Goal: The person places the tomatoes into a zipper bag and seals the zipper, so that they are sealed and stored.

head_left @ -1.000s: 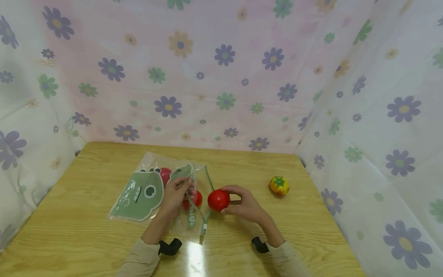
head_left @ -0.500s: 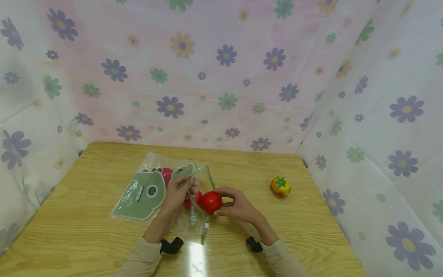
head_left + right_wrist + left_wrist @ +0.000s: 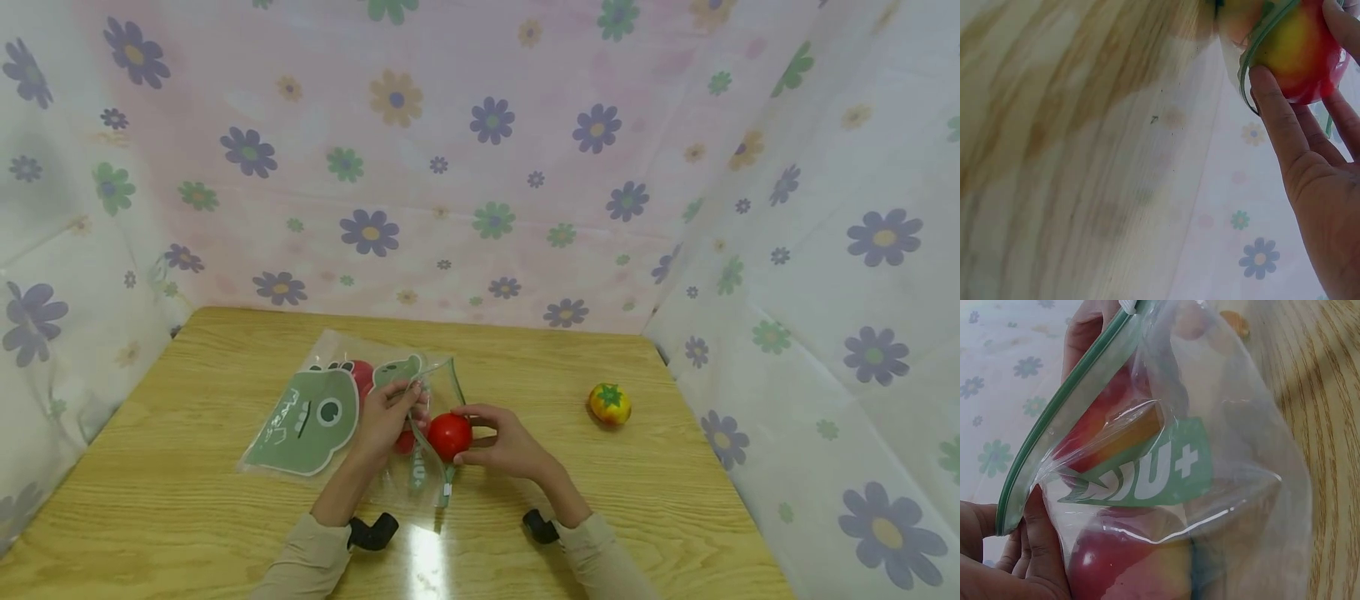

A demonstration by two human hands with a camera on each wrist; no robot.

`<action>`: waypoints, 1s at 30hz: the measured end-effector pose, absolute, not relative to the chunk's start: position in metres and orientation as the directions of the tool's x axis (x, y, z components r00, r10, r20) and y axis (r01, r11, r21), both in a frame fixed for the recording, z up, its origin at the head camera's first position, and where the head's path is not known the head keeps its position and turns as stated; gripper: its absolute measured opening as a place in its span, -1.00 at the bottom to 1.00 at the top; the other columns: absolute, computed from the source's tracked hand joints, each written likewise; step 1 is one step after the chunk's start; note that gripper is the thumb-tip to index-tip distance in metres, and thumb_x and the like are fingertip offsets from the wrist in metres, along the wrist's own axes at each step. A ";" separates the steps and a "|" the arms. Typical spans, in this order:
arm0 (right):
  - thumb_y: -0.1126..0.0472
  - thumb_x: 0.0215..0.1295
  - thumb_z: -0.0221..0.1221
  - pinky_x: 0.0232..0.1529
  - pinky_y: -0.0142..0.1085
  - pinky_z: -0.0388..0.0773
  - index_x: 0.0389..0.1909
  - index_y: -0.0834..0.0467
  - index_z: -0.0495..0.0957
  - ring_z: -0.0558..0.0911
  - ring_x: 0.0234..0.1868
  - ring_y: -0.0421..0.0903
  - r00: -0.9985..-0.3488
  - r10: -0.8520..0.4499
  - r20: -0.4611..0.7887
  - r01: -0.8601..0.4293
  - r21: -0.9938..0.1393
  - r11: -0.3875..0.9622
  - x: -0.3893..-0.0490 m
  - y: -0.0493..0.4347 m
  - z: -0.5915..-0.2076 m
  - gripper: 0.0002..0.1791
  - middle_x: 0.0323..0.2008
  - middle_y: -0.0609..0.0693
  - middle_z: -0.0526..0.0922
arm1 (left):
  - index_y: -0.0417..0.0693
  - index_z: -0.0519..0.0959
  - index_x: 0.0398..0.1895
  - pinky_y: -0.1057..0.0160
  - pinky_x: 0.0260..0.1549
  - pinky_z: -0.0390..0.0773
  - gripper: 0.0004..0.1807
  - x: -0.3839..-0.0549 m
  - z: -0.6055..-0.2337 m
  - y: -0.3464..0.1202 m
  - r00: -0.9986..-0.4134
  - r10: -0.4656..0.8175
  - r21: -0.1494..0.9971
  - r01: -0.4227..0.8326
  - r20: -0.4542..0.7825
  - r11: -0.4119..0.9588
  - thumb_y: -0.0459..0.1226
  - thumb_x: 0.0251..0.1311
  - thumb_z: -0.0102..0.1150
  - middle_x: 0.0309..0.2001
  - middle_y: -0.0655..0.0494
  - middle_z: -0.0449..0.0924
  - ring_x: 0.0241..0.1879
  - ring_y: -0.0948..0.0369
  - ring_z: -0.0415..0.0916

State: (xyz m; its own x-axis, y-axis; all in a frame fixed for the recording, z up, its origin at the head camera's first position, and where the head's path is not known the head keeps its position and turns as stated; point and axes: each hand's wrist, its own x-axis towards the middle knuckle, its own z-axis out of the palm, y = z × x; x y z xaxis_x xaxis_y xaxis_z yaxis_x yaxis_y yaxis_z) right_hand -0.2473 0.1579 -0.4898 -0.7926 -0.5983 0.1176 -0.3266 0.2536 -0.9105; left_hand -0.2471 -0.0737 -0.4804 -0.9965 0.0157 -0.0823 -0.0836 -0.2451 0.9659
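Note:
A clear zip bag (image 3: pixel 303 425) with a green cartoon print lies on the table, its green-edged mouth facing right. My left hand (image 3: pixel 384 419) pinches the edge of that mouth, thumb and fingers on the film. A shiny red toy apple (image 3: pixel 450 437) with a yellow patch is between the thumb and fingers of my right hand (image 3: pixel 506 446), at the bag's mouth. Through the film in the left wrist view, another red and yellow fruit (image 3: pixel 1125 556) shows inside. A dark pink round fruit (image 3: pixel 362 375) lies farther back in the bag, partly covered by the print.
On the right of the wooden table (image 3: pixel 547 367) sits a yellow and orange toy fruit (image 3: pixel 610 405) with a green leafy top. Flower-printed cloth (image 3: pixel 450 167) hangs behind the table and along both sides.
My right hand has moved left with the toy apple, bringing it from outside into the bag's mouth. My left hand has kept its pinch on the bag, nearly still.

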 end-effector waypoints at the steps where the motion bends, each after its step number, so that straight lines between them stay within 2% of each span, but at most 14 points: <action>1: 0.34 0.14 0.48 0.06 -0.16 0.70 0.32 0.17 0.50 0.59 0.22 0.17 -0.795 -0.596 0.114 -0.322 -0.912 0.254 -0.247 0.157 -0.490 -0.31 0.29 0.14 0.53 | -0.41 0.55 0.02 0.34 -0.44 0.71 -0.73 -0.247 -0.480 -0.074 -0.996 0.014 0.966 -0.088 -0.087 -0.242 -0.31 0.50 0.10 -0.41 0.05 0.67 -0.52 0.26 0.60; 9: 0.37 0.16 0.46 0.08 -0.17 0.69 0.34 0.16 0.48 0.57 0.24 0.16 -0.809 -0.577 0.110 -0.314 -0.911 0.266 -0.249 0.152 -0.490 -0.31 0.32 0.10 0.52 | -0.39 0.55 0.04 0.36 -0.42 0.71 -0.72 -0.247 -0.479 -0.073 -0.995 0.017 0.967 -0.096 -0.094 -0.238 -0.30 0.51 0.09 -0.38 0.05 0.68 -0.49 0.27 0.60; 16: 0.39 0.19 0.43 0.10 -0.04 0.67 0.37 0.21 0.44 0.54 0.27 0.23 -0.817 -0.564 0.120 -0.311 -0.915 0.256 -0.250 0.149 -0.493 -0.30 0.35 0.18 0.47 | -0.37 0.53 0.05 0.37 -0.41 0.70 -0.74 -0.247 -0.476 -0.073 -0.994 0.022 0.961 -0.107 -0.105 -0.255 -0.30 0.52 0.07 -0.39 0.11 0.67 -0.50 0.28 0.60; 22: 0.40 0.19 0.43 0.08 -0.14 0.69 0.37 0.20 0.43 0.55 0.26 0.21 -0.825 -0.555 0.111 -0.298 -0.919 0.260 -0.250 0.147 -0.493 -0.29 0.35 0.16 0.46 | -0.39 0.53 0.03 0.36 -0.42 0.70 -0.73 -0.248 -0.476 -0.070 -0.996 0.027 0.958 -0.093 -0.089 -0.272 -0.30 0.52 0.08 -0.41 0.12 0.67 -0.50 0.28 0.60; 30: 0.35 0.25 0.40 0.05 -0.23 0.70 0.39 0.16 0.41 0.58 0.20 0.13 -0.801 -0.590 0.104 -0.314 -0.912 0.264 -0.252 0.141 -0.495 -0.32 0.35 0.13 0.45 | -0.38 0.53 0.06 0.35 -0.42 0.71 -0.74 -0.249 -0.476 -0.070 -0.994 0.013 0.951 -0.110 -0.111 -0.290 -0.32 0.50 0.10 -0.40 0.12 0.68 -0.50 0.28 0.60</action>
State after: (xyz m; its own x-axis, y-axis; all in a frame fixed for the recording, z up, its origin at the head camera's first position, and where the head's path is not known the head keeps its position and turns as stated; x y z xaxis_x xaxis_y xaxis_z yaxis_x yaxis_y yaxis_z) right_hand -0.2519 0.1411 -0.4948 -0.8006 -0.5901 0.1043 -0.3138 0.2644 -0.9119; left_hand -0.2490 -0.0696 -0.4759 -0.9937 0.0132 -0.1111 -0.1101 -0.2897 0.9508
